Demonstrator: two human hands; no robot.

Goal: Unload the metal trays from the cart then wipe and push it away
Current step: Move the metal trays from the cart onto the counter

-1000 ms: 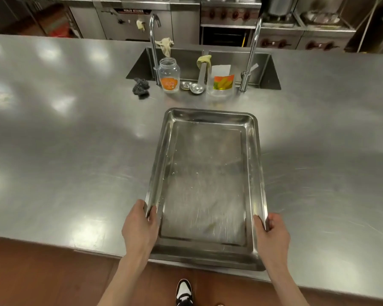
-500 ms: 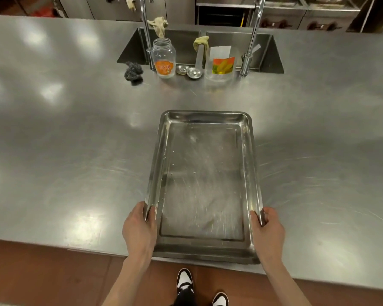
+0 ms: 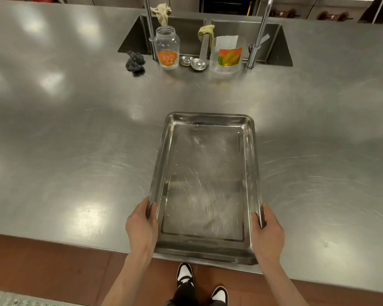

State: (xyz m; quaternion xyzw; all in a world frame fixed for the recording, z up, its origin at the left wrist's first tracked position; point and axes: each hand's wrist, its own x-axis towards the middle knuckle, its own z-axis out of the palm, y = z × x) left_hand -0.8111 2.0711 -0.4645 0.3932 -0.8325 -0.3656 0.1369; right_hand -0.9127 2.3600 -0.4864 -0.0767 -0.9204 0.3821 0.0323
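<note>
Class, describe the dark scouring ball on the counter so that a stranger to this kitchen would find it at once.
Start at the sunken double steel sink at the far edge of the long stainless steel counter. Just beyond the sink's left corner, left of the clear glass jar with the orange label, lies the dark grey wire scouring ball. It alone is dark, tangled and matte among shiny neighbours.

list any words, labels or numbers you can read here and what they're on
None can be read in full.
Glass jar: orange label with pale characters, too blurred to read.
Clear container: label with a corn picture, its small print illegible.
Metal tray: no markings visible.
</note>
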